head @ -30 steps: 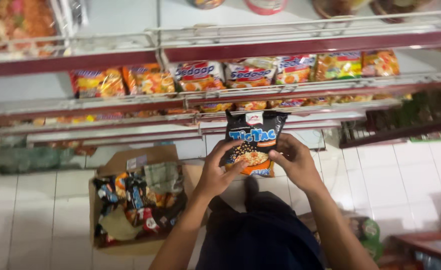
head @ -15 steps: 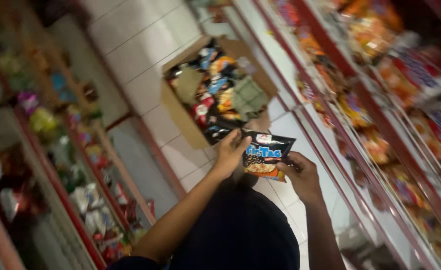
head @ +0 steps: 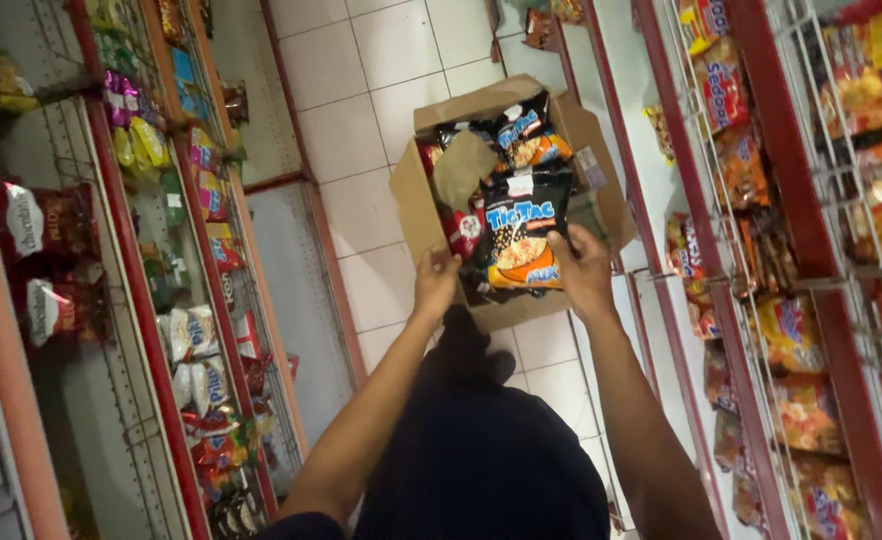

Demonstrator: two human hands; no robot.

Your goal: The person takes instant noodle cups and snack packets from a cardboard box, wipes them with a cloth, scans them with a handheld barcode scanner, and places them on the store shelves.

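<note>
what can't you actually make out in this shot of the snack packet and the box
- Head view: the lower contents of the cardboard box are hidden by the black snack packet and the bags piled on top.
- The left hand and right hand show only their backs; the fingers on the packet's far side are hidden.
- The shelf packets at right are blurred and cut off by the edge.
- The feet are hidden by the dark clothing.

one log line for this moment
left hand: on snack bag | right hand: on bag | below: open box on floor
</note>
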